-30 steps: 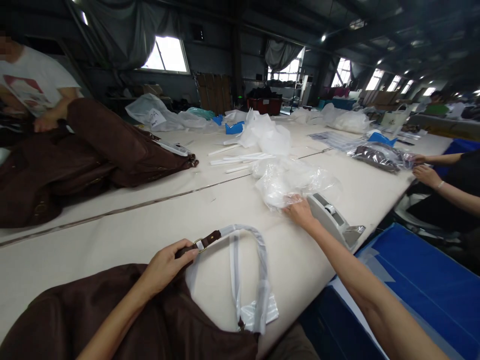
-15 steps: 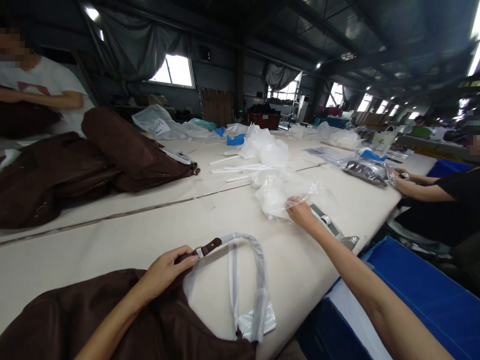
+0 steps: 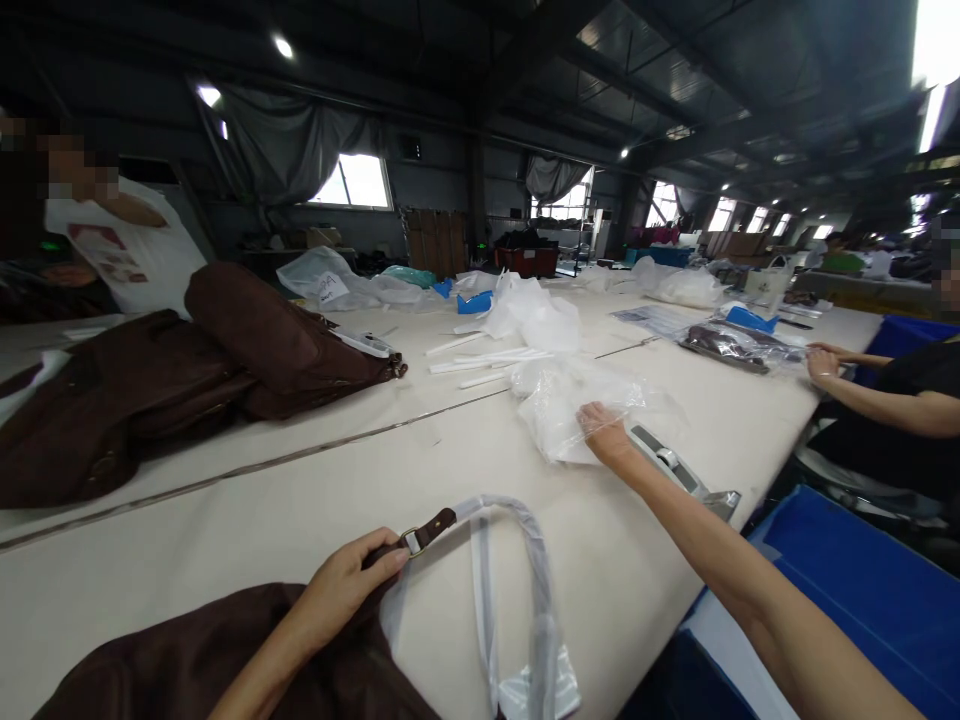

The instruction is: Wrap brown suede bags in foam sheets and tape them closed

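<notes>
Head view: a dark brown bag (image 3: 165,665) lies on the near left part of the pale bench (image 3: 450,460), cut off by the lower edge of the picture. Its handle (image 3: 538,550), sleeved in whitish wrapping, arches to the right of the bag. The left hand (image 3: 356,580) is closed around the brown leather end of that handle, just beside a metal ring (image 3: 412,543). A shiny clear packet (image 3: 570,685) lies beside the handle's lower end.

Farther forward, the right hand (image 3: 604,430) touches a crumpled heap of clear plastic (image 3: 551,410); whether its fingers grip the film cannot be told. Just right of this hand sits a grey device (image 3: 664,455). Beyond the heap lie thin white strips (image 3: 491,358) and crumpled white sheets (image 3: 536,312).

More brown bags (image 3: 277,345) lie at the left, near a person in a white shirt (image 3: 161,235). At the right, a co-worker's hands (image 3: 823,365) touch a dark item in clear plastic (image 3: 724,347). Nearer stands a blue box (image 3: 862,600).
</notes>
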The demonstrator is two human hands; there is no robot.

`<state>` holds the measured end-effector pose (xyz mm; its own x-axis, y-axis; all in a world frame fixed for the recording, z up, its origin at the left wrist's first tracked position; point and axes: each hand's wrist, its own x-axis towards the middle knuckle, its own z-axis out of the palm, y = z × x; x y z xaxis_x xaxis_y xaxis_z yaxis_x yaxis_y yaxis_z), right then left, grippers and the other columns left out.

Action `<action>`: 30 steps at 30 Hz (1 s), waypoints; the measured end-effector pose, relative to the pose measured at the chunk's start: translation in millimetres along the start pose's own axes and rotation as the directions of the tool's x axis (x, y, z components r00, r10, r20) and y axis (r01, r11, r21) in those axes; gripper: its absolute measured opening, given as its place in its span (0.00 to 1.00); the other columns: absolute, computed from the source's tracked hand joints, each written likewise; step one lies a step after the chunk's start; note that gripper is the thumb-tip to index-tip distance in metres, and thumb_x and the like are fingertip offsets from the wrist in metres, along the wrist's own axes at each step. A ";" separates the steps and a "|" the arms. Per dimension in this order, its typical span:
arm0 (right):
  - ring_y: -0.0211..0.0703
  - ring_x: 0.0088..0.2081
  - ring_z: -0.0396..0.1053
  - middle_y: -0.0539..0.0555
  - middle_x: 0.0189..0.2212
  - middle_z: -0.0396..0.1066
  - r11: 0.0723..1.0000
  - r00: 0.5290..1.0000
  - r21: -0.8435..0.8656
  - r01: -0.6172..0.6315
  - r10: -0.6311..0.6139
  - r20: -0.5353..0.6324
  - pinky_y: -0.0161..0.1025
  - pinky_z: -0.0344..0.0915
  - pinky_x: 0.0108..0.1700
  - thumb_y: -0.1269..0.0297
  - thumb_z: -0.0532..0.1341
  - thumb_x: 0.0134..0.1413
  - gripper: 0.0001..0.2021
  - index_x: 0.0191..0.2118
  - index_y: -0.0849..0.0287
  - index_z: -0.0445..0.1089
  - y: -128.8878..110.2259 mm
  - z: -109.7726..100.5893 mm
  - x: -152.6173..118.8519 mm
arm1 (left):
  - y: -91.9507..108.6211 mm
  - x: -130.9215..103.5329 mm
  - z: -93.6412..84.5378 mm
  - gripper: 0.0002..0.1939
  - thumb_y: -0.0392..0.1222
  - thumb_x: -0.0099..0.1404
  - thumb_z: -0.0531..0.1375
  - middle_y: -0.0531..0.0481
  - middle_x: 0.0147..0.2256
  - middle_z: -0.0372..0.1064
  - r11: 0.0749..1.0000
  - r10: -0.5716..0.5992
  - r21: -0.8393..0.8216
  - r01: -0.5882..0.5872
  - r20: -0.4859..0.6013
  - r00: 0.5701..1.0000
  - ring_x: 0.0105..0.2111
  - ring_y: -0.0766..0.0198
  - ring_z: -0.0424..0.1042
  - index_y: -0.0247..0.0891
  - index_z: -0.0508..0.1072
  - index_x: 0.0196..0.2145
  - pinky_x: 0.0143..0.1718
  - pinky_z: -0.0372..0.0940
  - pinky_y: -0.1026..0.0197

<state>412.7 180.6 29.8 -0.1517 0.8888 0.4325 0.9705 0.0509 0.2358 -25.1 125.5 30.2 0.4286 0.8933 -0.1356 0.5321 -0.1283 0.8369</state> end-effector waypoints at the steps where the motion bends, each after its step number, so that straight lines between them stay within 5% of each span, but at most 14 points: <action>1: 0.51 0.54 0.68 0.64 0.50 0.73 1.000 1.000 0.004 0.020 -0.020 -0.025 0.49 0.65 0.55 0.81 0.55 0.57 0.15 0.46 0.63 0.74 -3.7 -3.1 -13.2 | 0.2 0.2 0.0 0.24 0.64 0.57 0.57 0.55 0.25 0.60 1.000 0.008 -0.004 -0.008 -0.001 1.000 0.28 0.61 0.60 0.38 0.69 0.26 0.32 0.55 0.63; 4: 0.50 0.59 0.63 0.61 0.55 0.70 0.997 0.991 0.022 0.073 -0.070 -0.115 0.48 0.63 0.56 0.80 0.51 0.60 0.18 0.45 0.59 0.75 -15.2 -17.8 -62.6 | -0.3 1.4 -0.1 0.23 0.64 0.57 0.58 0.55 0.25 0.61 1.000 0.009 -0.022 -0.009 -0.001 1.000 0.29 0.61 0.61 0.38 0.69 0.26 0.32 0.55 0.63; 7: 0.49 0.55 0.67 0.57 0.50 0.74 0.988 0.937 0.090 0.128 -0.090 -0.339 0.47 0.62 0.53 0.76 0.53 0.63 0.15 0.44 0.55 0.75 -21.4 -47.4 -106.5 | -1.4 2.7 0.0 0.23 0.63 0.56 0.59 0.55 0.25 0.61 0.999 0.008 -0.048 -0.008 -0.007 1.000 0.28 0.62 0.60 0.38 0.68 0.25 0.32 0.54 0.63; 11: 0.46 0.48 0.73 0.52 0.40 0.79 0.955 0.856 0.290 0.059 0.101 -0.507 0.49 0.56 0.57 0.73 0.58 0.63 0.11 0.44 0.52 0.75 -26.3 -107.3 -125.0 | 1.9 1.4 0.8 0.22 0.62 0.56 0.60 0.56 0.23 0.60 0.996 -0.005 -0.089 0.004 -0.020 1.000 0.26 0.64 0.58 0.37 0.69 0.26 0.29 0.52 0.63; 13: 0.46 0.44 0.75 0.52 0.38 0.79 0.816 0.843 0.578 -0.027 0.330 -0.425 0.48 0.61 0.54 0.66 0.60 0.62 0.08 0.45 0.53 0.74 -34.4 -132.5 -118.4 | 6.3 -1.6 1.0 0.21 0.60 0.55 0.62 0.57 0.22 0.60 0.992 -0.004 -0.129 0.000 -0.034 0.999 0.24 0.65 0.58 0.37 0.70 0.26 0.27 0.52 0.64; 15: 0.45 0.35 0.75 0.53 0.35 0.78 0.488 0.857 0.862 -0.140 0.496 -0.141 0.44 0.68 0.43 0.57 0.63 0.59 0.11 0.45 0.56 0.72 -50.3 -145.0 -107.1 | 10.5 -5.7 1.1 0.20 0.58 0.55 0.65 0.56 0.24 0.64 0.980 -0.001 -0.200 -0.009 -0.050 0.999 0.25 0.65 0.62 0.36 0.72 0.29 0.27 0.56 0.63; 17: 0.42 0.28 0.72 0.51 0.29 0.76 0.157 0.871 0.949 -0.272 0.461 0.173 0.38 0.67 0.30 0.52 0.66 0.52 0.16 0.41 0.58 0.72 -74.4 -142.5 -95.2 | 12.3 -10.2 0.7 0.18 0.54 0.60 0.64 0.53 0.31 0.69 0.963 -0.016 -0.268 -0.001 -0.063 0.998 0.30 0.63 0.68 0.34 0.73 0.35 0.31 0.63 0.62; 20: 0.38 0.24 0.66 0.49 0.24 0.72 -0.064 0.881 0.913 -0.402 0.246 0.405 0.34 0.61 0.25 0.51 0.69 0.44 0.17 0.33 0.60 0.73 -120.6 -118.5 -81.0 | 8.3 -16.5 -0.8 0.17 0.49 0.68 0.60 0.46 0.45 0.70 0.953 -0.066 -0.300 0.041 -0.073 0.995 0.42 0.57 0.72 0.34 0.71 0.48 0.42 0.71 0.53; 24: 0.38 0.25 0.63 0.49 0.23 0.70 -0.050 0.898 0.901 -0.431 0.068 0.434 0.35 0.57 0.27 0.52 0.64 0.45 0.15 0.29 0.60 0.73 -176.5 -81.1 -67.5 | -0.9 -23.1 -5.0 0.19 0.47 0.69 0.60 0.43 0.51 0.67 0.952 -0.113 -0.293 0.084 -0.084 0.990 0.47 0.54 0.71 0.35 0.68 0.53 0.47 0.70 0.48; 30: 0.36 0.24 0.57 0.46 0.20 0.62 0.029 0.932 0.936 -0.352 0.103 0.347 0.34 0.55 0.28 0.53 0.60 0.49 0.14 0.23 0.59 0.67 -223.5 -68.7 -45.5 | 4.2 -25.5 -7.6 0.18 0.48 0.69 0.59 0.44 0.49 0.68 0.944 -0.089 -0.320 0.080 -0.013 0.996 0.45 0.56 0.72 0.35 0.69 0.51 0.45 0.71 0.50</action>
<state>189.8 97.5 17.3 0.0232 0.9918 0.1253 0.2569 0.1152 -0.9595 -39.3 105.5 41.3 0.3700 0.9067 -0.2026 0.3034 0.0881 0.9488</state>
